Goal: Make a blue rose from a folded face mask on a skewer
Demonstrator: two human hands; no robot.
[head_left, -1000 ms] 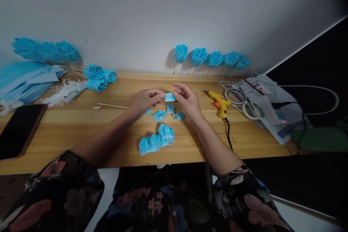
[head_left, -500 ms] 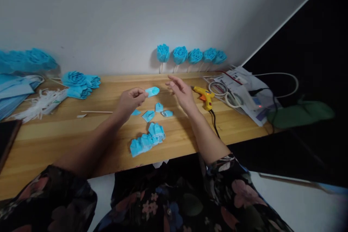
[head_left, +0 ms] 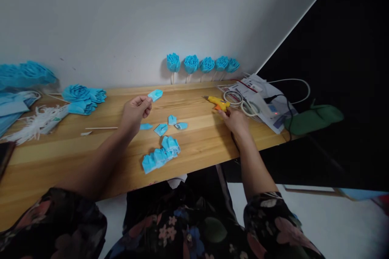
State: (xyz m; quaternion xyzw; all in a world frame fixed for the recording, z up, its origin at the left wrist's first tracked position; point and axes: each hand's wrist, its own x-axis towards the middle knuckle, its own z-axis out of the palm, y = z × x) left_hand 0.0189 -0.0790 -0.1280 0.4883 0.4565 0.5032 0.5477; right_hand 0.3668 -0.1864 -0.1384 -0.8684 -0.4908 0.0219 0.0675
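Observation:
My left hand pinches a folded blue petal above the wooden table. Over to the right, my right hand is closed round the handle of a yellow glue gun, whose nozzle points left. Several loose blue petals lie between my arms. Nearer the front edge is a row of gathered blue petals. A thin wooden stick reaches under my left forearm, with a small white scrap beside it.
Several blue flowers on stems lean against the wall. More blue flowers and white strings lie left. At right are tape rolls, papers, a power strip with cables, and a green pouch.
My right hand has moved right and down and taken hold of the glue gun. My left hand, still pinching the petal, has shifted left. The view has turned slightly.

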